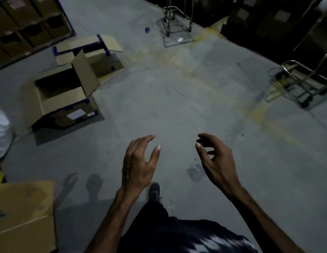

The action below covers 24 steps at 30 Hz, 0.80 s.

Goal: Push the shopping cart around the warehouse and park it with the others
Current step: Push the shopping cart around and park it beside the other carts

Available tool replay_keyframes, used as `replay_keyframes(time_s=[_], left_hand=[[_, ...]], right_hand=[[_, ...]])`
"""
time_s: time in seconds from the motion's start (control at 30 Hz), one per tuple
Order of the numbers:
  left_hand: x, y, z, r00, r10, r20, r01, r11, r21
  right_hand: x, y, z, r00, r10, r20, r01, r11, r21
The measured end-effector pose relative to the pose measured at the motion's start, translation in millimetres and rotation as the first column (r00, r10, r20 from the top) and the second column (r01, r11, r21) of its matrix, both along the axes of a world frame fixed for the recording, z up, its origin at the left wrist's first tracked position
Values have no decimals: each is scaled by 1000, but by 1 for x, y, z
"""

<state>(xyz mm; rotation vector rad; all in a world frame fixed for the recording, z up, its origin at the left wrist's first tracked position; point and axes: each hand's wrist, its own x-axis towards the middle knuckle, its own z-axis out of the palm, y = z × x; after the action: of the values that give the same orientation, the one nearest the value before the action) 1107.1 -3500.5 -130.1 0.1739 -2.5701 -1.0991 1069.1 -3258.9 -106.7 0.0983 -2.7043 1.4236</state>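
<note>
Left hand (139,161) and right hand (216,161) loosely curled, holding nothing. One cart (174,24) stands far ahead, another cart (301,83) right, both well apart. Pushing either finished or not started; can't tell.

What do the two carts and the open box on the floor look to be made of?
The cart at the top and the cart on the right look like bare metal tube and wire: thin grey bars with dull highlights, though both are blurred. The open box looks like plain brown corrugated cardboard, matte, with folded flaps, blue tape on its edges and a white label.
</note>
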Motion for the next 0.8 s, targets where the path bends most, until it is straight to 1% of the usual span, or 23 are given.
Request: replay_keyframes(time_s=[0.17,0.3,0.47,0.57,0.67,0.8], left_hand=[[-98,-37,8,996,-88,5,89,996,-29],[-179,-45,15,991,-132,-5,131,991,-34],[-288,-30,4,974,-225,-13,223,972,-71],[-358,-16,-5,971,-238,-21,236,969,-77],[-434,2,-12,969,-246,13,246,966,-82],[-532,29,1,977,-209,31,211,976,-55]], right_hand=[[-77,-28,7,998,-66,-9,66,998,-12],[-140,-36,6,990,-140,-11,140,990,-27],[-226,-21,-8,976,-216,18,217,975,-39],[-291,-5,-24,972,-234,7,234,972,-29],[-372,15,-36,962,-272,4,272,962,-32],[-476,38,-27,955,-297,26,298,953,-48]])
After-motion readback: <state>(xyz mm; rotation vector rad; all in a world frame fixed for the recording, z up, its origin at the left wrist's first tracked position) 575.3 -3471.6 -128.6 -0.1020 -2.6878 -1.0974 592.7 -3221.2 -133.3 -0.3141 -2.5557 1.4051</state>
